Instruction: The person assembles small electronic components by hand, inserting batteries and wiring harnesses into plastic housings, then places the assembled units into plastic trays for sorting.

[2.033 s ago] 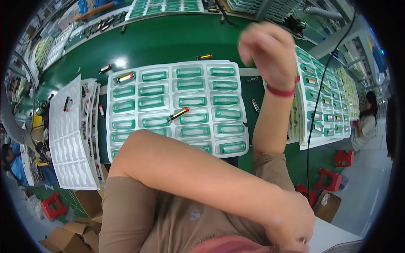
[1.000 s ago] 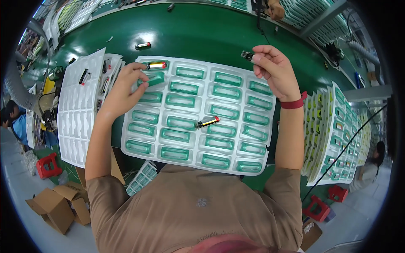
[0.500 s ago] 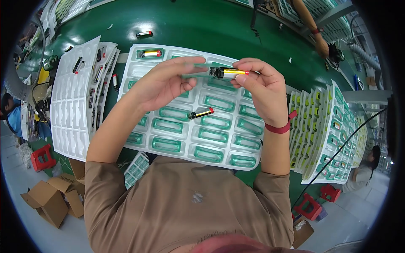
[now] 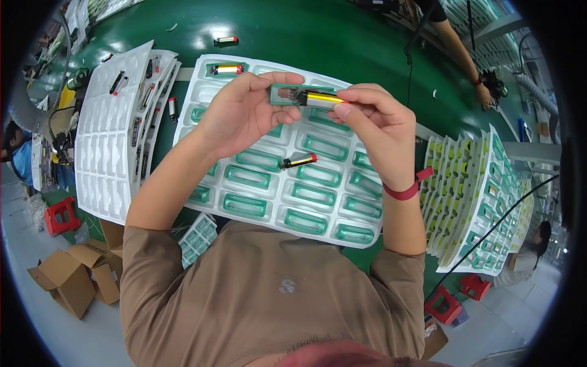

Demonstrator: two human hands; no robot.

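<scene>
My left hand (image 4: 232, 119) holds a small clear green plastic shell (image 4: 280, 92) by its edges, thumb and fingers on either side. Between the thumb and fingers of my right hand (image 4: 384, 125) is a battery cell (image 4: 321, 100), yellow and silver with a black end part. Its black end overlaps the shell; whether it rests on the bottom I cannot tell. Below both hands lies a white molded tray (image 4: 205, 92) with green shells in its pockets. Another cell (image 4: 299, 161), red-tipped, lies across the tray's middle. A cell (image 4: 226, 69) sits in a shell at the tray's far left.
White trays (image 4: 101, 147) stacked at the left carry several dark and red cells. Tilted trays (image 4: 468, 214) stand at the right. Single cells lie on the green table (image 4: 293, 30). Another person's arm (image 4: 461, 52) reaches in at the far right. Cardboard boxes (image 4: 70, 284) stand on the floor.
The shell in my left hand now sits steady and level around the cell's black end, where it was blurred before. My right hand still grips the cell. The whole view has shifted slightly.
</scene>
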